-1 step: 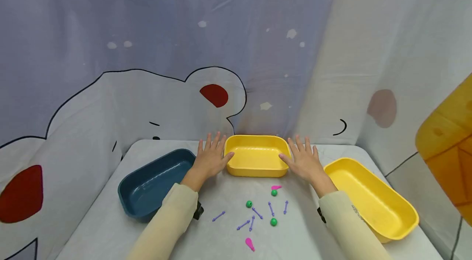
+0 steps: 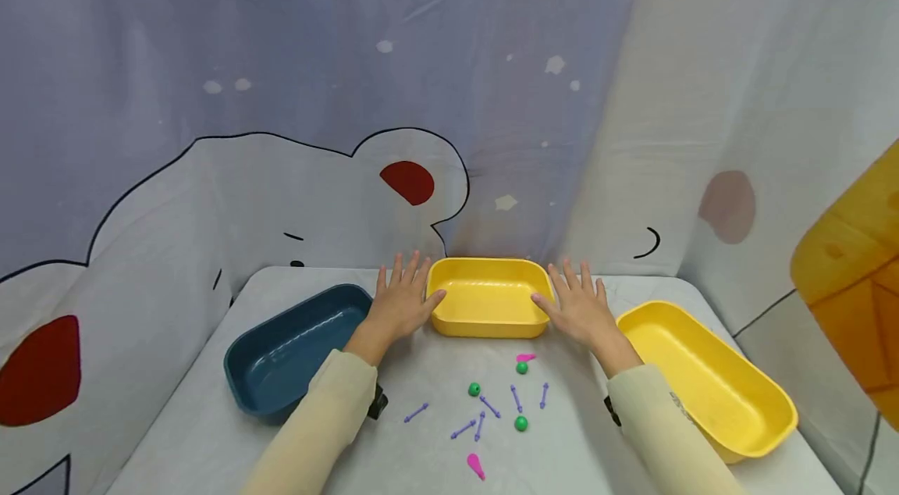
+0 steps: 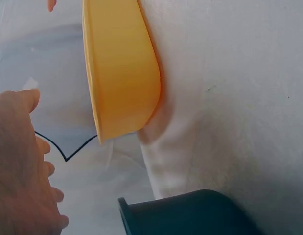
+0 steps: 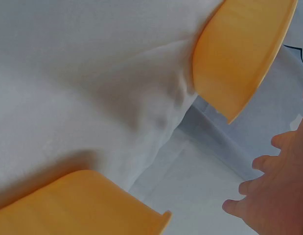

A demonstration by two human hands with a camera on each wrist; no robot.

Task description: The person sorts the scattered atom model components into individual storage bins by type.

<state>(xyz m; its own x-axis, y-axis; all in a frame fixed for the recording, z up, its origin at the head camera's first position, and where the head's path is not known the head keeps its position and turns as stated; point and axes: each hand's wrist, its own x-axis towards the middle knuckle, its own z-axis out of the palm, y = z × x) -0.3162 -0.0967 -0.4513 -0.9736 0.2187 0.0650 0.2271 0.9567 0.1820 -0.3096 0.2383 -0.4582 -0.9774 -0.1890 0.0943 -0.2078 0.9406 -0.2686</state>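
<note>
My left hand [image 2: 399,306] is held with its fingers spread beside the left end of a yellow tray [image 2: 492,329]. At the tray's other end is my right hand [image 2: 580,309], fingers likewise spread. Both wrist views show the hands apart from the tray, holding nothing. Nearer me on the table lie several small purple rods with knobbed ends, among them one purple rod [image 2: 417,412] off to the left. Among them are green balls, such as the green ball with a hole [image 2: 474,389], and two pink teardrop-shaped pieces, the nearer pink piece [image 2: 475,466] at the front.
A dark teal tray [image 2: 242,358] stands left, partly behind my left forearm. On the right is a second yellow tray [image 2: 762,393], partly covered by my right sleeve. A printed curtain [image 2: 520,105] hangs behind the white-covered table [image 2: 190,448].
</note>
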